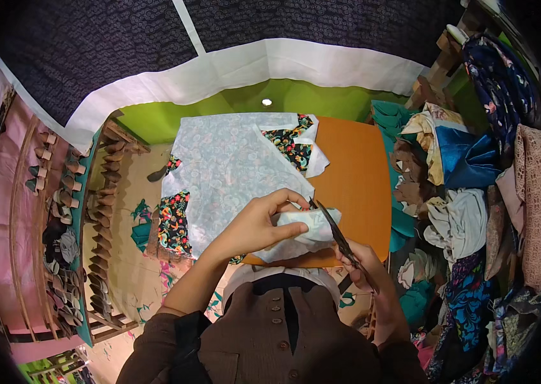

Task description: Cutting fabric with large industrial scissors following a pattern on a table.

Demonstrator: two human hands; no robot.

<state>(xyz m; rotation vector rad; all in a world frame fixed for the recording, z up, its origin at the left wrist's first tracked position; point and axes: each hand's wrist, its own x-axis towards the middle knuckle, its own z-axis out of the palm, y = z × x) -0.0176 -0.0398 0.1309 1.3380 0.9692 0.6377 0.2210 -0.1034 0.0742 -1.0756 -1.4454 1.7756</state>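
My left hand [263, 221] is closed on the near edge of a pale fabric [296, 246], thumb on top, with a fold of it lifted in front of my body. In my right hand [366, 264] is a pair of dark scissors [339, 240], gripped by the handles. Their blades point away from me and lie against the right end of the folded fabric; whether they cut into it cannot be made out. More of the whitish cloth [219, 166] spreads over the table, its black floral print [176, 224] showing where corners turn over.
The orange-brown table [360, 173] shows bare wood on the right. Piled cloths [456, 217] crowd the right side. A rack of shoes [104, 217] stands at the left, with pink-backed shelves [15, 224] beyond. Fabric scraps [168, 275] litter the floor near the table.
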